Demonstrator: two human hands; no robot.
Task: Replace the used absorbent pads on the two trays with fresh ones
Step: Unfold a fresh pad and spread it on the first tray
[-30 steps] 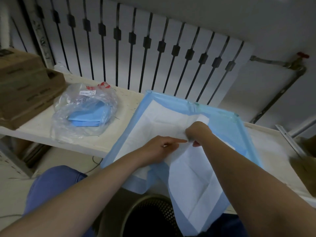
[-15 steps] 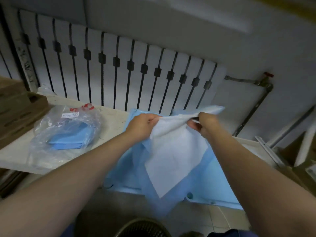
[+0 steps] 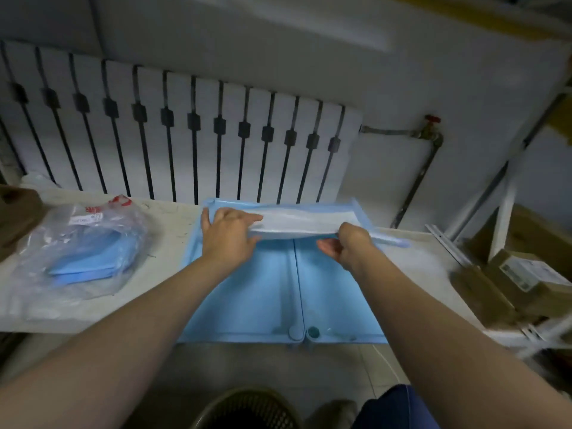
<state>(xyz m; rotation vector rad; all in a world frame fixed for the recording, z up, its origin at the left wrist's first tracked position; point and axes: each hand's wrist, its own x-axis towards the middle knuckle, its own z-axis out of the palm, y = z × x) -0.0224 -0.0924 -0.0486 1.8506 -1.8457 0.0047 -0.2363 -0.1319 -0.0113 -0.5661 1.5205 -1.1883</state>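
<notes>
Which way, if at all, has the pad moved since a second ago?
Yes. The pad hung over the trays' near edge; now the left hand and right hand hold it at their far edge.

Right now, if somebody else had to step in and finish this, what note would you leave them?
The left hand and right hand each grip one end of a white pad, stretched over the far end of the two blue trays.
Both trays' near parts are bare.
Whether this pad is fresh I cannot tell.
In the plastic bag to the left sit folded blue pads.
Left to do: line both trays.
</notes>
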